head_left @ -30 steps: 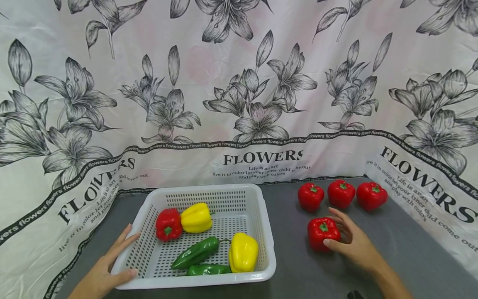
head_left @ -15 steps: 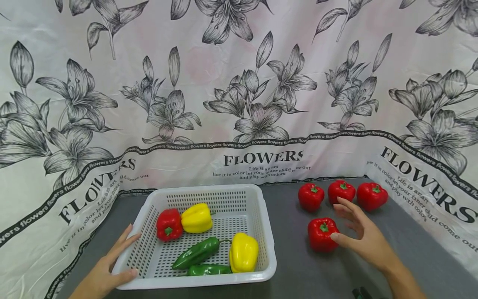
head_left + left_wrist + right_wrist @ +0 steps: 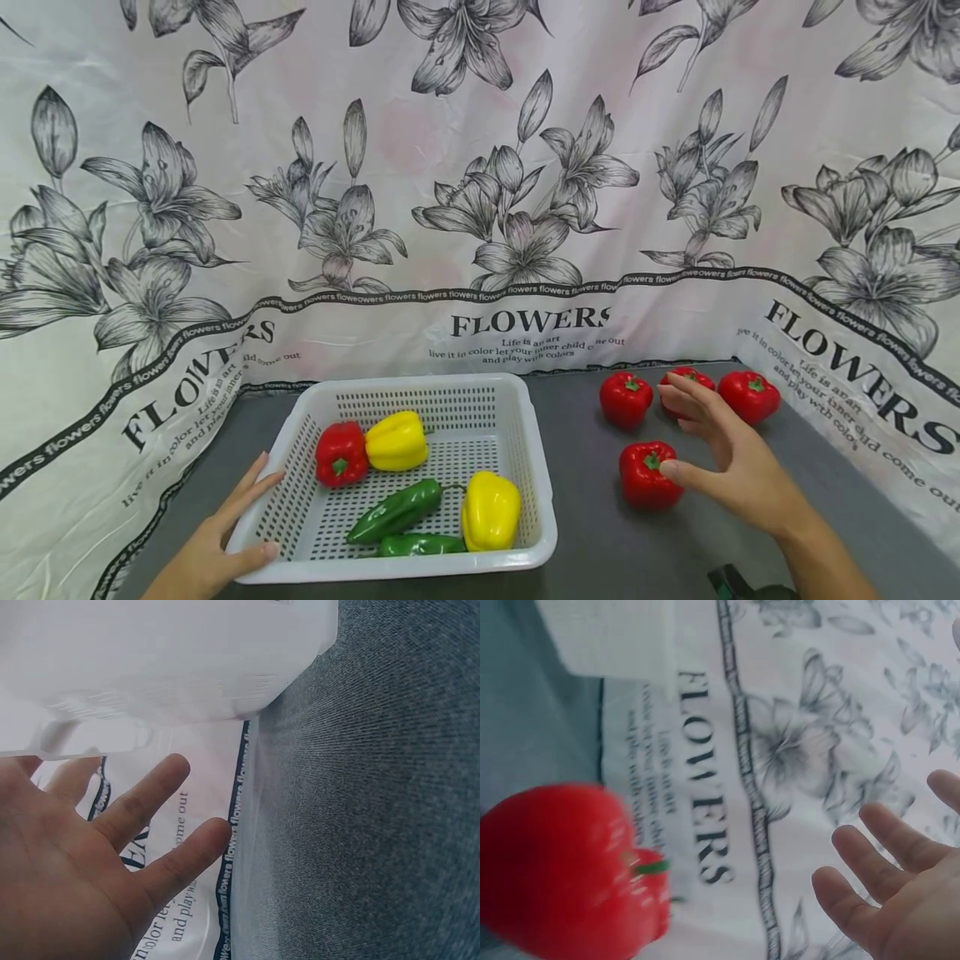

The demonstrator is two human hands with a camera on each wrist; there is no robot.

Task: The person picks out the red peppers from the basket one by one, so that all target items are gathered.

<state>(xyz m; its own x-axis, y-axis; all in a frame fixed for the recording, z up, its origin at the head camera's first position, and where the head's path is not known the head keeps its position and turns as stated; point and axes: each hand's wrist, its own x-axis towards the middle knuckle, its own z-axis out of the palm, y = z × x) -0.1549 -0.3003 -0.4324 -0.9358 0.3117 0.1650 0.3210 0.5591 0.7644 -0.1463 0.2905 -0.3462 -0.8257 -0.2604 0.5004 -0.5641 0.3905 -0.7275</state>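
A white perforated plastic basket [image 3: 405,568] holds a red bell pepper [image 3: 342,454], two yellow bell peppers [image 3: 397,441] and two long green peppers [image 3: 395,511]. My left hand [image 3: 217,537] rests at its left rim, thumb by the front corner; the wrist view shows the other fingers spread and straight beside the outer wall. On the table to the right stands a single red bell pepper [image 3: 648,478], stem up. Raised beside and above it, my right hand [image 3: 738,467] holds nothing, its fingers apart from the thumb; the right wrist view shows this pepper [image 3: 562,870] away from the fingers.
Three more red bell peppers [image 3: 626,400] stand in a row at the back right, the middle one partly hidden by my right fingers. A flower-printed curtain [image 3: 525,208] borders the grey table [image 3: 585,533] behind and at both sides.
My right hand has let go of the front red bell pepper and lifted up, its fingers opening wider. That pepper stays in place. The left hand remains at the basket rim.
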